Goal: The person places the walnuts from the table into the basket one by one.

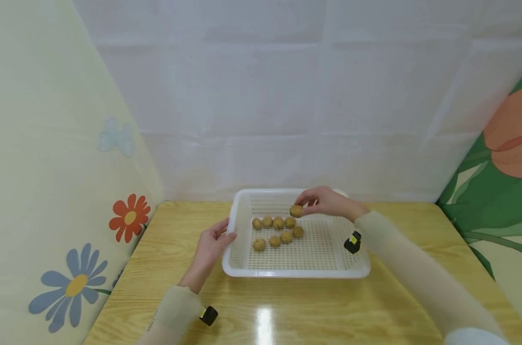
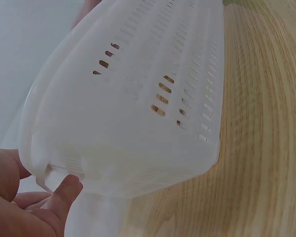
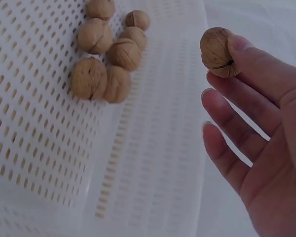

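Observation:
A white plastic basket [image 1: 295, 273] with slotted walls and floor stands on the table. Several walnuts [image 1: 278, 223] lie in its left half, in two loose rows that meet at the right end. My right hand [image 1: 325, 201] pinches one walnut [image 3: 218, 52] between thumb and index finger, above the far part of the basket, while its other fingers are spread apart in the right wrist view. At the basket's left end, my left hand [image 1: 211, 242] grips the rim [image 2: 39, 173], thumb on the near side.
The wooden table [image 1: 192, 306] reaches a white cloth backdrop [image 1: 243, 96] just behind the basket. Panels painted with flowers flank the table, a flower panel [image 1: 50, 167] on the left and a tulip panel [image 1: 502, 191] on the right. A black wrist camera [image 1: 352, 243] overlaps the basket's right wall.

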`<state>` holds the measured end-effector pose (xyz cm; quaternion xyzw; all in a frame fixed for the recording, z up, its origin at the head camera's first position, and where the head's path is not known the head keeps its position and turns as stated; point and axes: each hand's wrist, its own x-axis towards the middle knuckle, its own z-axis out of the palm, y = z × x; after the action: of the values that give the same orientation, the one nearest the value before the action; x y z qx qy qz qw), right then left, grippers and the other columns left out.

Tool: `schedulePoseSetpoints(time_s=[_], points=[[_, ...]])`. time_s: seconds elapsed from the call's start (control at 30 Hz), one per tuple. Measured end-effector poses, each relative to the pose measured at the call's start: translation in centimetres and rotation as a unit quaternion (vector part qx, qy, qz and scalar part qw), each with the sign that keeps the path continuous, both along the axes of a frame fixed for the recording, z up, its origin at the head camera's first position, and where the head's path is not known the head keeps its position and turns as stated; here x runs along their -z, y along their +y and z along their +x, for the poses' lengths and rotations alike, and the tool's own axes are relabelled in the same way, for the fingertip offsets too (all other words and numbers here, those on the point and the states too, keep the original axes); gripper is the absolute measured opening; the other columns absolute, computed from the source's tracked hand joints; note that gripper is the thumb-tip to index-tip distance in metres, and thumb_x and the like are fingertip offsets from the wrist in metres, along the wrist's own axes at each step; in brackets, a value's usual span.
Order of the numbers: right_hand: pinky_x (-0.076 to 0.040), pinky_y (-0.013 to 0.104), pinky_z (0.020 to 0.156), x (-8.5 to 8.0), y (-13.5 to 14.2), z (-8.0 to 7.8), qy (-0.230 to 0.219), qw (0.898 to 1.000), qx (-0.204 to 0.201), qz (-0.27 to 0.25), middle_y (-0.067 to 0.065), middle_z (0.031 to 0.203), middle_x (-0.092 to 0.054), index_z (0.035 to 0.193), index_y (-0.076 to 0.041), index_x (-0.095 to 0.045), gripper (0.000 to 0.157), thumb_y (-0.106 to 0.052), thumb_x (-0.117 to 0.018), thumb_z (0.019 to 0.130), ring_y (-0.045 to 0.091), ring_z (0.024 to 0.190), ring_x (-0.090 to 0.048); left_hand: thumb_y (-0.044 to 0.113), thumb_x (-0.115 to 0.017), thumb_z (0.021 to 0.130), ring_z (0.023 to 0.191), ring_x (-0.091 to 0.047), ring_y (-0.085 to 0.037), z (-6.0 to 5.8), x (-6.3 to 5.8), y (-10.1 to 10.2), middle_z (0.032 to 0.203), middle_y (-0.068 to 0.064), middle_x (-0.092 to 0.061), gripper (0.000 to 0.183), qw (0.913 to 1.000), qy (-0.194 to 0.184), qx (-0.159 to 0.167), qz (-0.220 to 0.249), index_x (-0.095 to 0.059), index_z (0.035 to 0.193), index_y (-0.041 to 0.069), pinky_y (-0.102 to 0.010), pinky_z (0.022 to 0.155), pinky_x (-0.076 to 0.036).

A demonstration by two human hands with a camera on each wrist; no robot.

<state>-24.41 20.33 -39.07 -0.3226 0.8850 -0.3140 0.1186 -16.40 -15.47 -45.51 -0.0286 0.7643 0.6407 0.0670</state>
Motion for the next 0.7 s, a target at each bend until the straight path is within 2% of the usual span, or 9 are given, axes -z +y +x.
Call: schedulePoseSetpoints(time_s=[0.33, 0.7], points=[[-0.057, 0.034, 0.089, 3.1, -4.7, -1.6, -0.04, 0.998, -0.043, 0.026, -0.001, 0.119, -0.074, 0.124, -0.013, -0.075, 0.027, -0.023, -0.075, 0.098, 0.013, 0.101, -0.067, 0.008, -0.068, 0.1, 0.132, -0.058, -0.041, -0.1, 0.2, -0.1, 0.149, -0.026, -0.055, 0.059, 1.0, 0.001, -0.004, 0.004, -0.046, 0.154, -0.001, -0.045, 0.103, -0.056], [-0.055, 0.032, 0.099, 6.7, -8.4, -2.6, -0.017, 0.995, -0.067, 0.079, -0.006, 0.114, -0.075, 0.123, -0.017, -0.074, 0.031, -0.03, -0.078, 0.095, 0.011, 0.107, -0.067, 0.007, -0.067, 0.1, 0.131, -0.059, -0.042, -0.1, 0.3, -0.1, 0.148, -0.027, -0.055, 0.058, 0.9999, 0.013, 0.0, 0.006, -0.045, 0.153, -0.004, -0.043, 0.101, -0.057]])
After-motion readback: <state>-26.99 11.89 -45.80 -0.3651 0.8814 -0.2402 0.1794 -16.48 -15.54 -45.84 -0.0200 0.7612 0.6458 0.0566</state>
